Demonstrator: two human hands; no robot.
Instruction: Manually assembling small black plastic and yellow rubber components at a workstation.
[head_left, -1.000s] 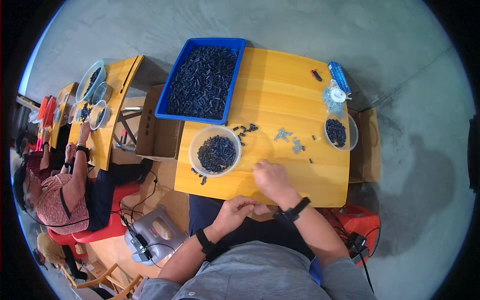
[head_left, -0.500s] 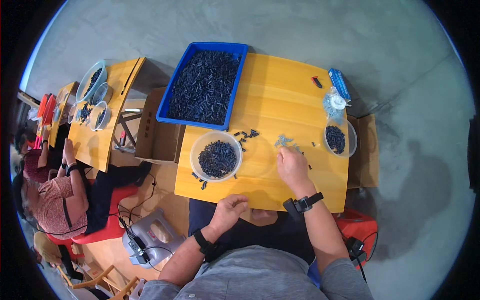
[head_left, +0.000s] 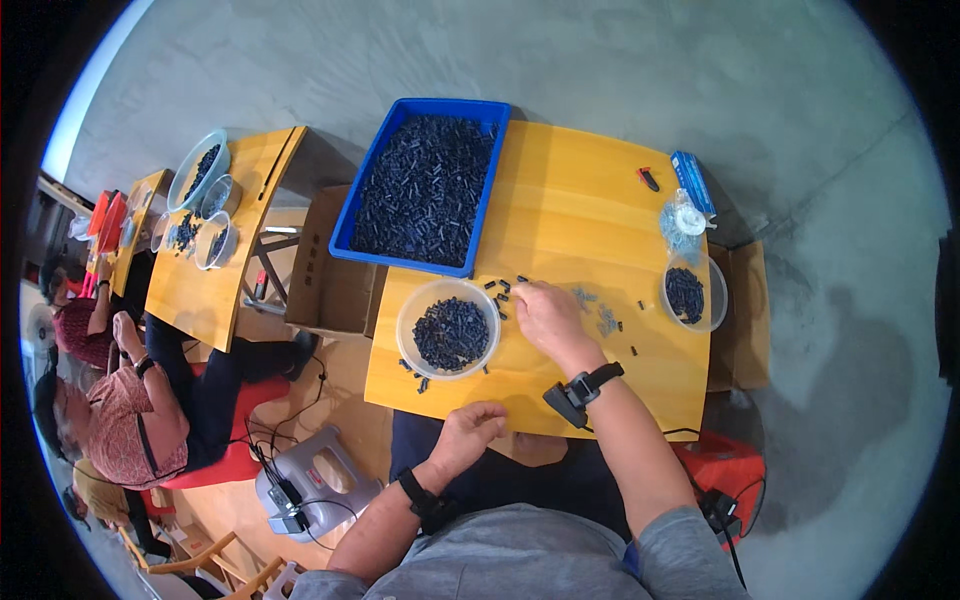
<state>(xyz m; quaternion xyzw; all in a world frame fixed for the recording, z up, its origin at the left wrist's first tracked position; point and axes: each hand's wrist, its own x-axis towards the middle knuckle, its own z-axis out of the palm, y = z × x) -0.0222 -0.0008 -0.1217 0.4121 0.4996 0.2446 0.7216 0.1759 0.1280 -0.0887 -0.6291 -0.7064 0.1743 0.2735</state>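
Observation:
My right hand (head_left: 543, 312) lies palm down on the yellow wooden table (head_left: 580, 215), fingers over a few loose small dark parts (head_left: 505, 290) just right of a clear round bowl (head_left: 447, 329) filled with the same dark pieces. Whether it pinches a piece is hidden under the fingers. My left hand (head_left: 470, 428) rests at the table's near edge, fingers curled, with nothing visible in it. Both wrists wear black bands. A small pile of pale grey bits (head_left: 600, 312) lies just right of my right hand.
A blue tray (head_left: 427, 186) heaped with dark parts sits at the back left. A smaller clear bowl (head_left: 692, 293) of dark parts, a plastic bag (head_left: 683, 220) and a blue box (head_left: 692, 182) are at the right. A cardboard box (head_left: 325, 272) stands left. Another person (head_left: 120, 405) sits at a second table.
My right hand moved from the table's near edge out to the middle, then left toward the loose dark parts by the bowl. My left hand stayed near the front edge.

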